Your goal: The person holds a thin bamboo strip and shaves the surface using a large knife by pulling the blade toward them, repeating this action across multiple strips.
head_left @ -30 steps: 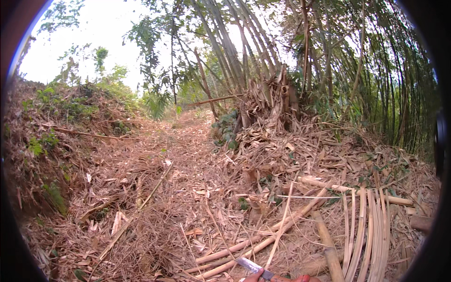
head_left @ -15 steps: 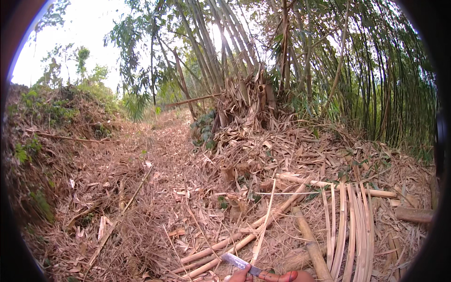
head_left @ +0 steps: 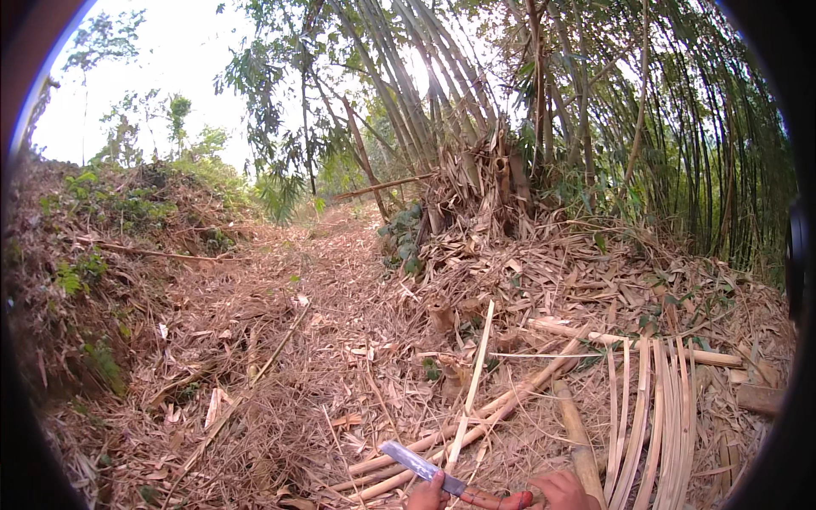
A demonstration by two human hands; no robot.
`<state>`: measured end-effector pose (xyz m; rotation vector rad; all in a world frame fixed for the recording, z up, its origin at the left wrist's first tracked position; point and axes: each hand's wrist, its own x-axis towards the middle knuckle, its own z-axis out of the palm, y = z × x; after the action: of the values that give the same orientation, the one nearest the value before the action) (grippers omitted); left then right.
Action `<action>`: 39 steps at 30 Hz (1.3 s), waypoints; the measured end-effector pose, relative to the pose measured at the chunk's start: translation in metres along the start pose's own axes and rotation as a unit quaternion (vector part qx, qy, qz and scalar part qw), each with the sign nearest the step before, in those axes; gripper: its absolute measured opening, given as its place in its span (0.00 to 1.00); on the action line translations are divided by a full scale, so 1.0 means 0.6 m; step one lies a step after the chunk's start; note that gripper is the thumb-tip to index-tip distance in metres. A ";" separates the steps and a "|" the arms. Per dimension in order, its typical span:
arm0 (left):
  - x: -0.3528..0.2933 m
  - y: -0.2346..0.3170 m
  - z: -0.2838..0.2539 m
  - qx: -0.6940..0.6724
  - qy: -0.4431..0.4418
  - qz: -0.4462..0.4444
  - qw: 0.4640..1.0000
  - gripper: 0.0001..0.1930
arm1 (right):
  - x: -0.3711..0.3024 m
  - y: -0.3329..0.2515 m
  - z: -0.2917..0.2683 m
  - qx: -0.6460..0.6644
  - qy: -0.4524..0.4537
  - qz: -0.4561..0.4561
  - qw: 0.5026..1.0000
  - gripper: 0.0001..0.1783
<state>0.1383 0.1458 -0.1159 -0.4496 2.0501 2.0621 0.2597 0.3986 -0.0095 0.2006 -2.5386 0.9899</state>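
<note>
Gripping the knife [head_left: 422, 466] at the very bottom edge of the view, the left hand [head_left: 427, 495] is closed around the near end of the blade where it meets the red handle [head_left: 493, 501]; only the knuckles and fingertips show, the rest cut off by the lower rim. The right hand [head_left: 559, 490] sits just beside it to the right, its fingers curled at the far end of the same red handle; whether that grip is fully closed on the handle I cannot tell, as most of the hand is out of view.

From the left grip the flat grey blade runs up and to the left, tilted, its squared tip lying over the dry leaf litter [head_left: 280, 382]; the handle stretches between the two hands, close to level.

Just beyond the blade tip several bamboo poles [head_left: 476, 416] lie slanting up to the right across the ground; a thin pale split strip [head_left: 476, 374] crosses them, nearly upright in the picture. To the right of the right hand a row of split bamboo slats [head_left: 659, 416] lies side by side; a short thick bamboo piece [head_left: 578, 433] rests between the slats and the poles, its near end just above the right hand. Farther back a bamboo clump [head_left: 476, 170] rises over a heap of husks; a dirt bank [head_left: 93, 255] with green plants stands at the left.
</note>
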 end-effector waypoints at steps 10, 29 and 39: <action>0.025 0.023 0.022 0.066 -0.010 0.009 0.998 0.19 | 0.129 -0.186 -0.101 0.766 -0.120 -0.211 0.595 0.17; 0.009 0.008 0.050 -0.010 -0.046 -0.123 0.991 0.18 | 0.146 -0.204 -0.165 0.611 -0.003 -0.462 0.643 0.22; 0.002 -0.031 0.000 -0.071 -0.034 -0.177 0.981 0.18 | 0.151 -0.200 -0.148 0.592 0.049 -0.465 0.657 0.25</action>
<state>0.1434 0.1461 -0.1339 -0.7004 1.6487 1.9801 0.2391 0.3708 0.1614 1.5209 -0.9128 1.8050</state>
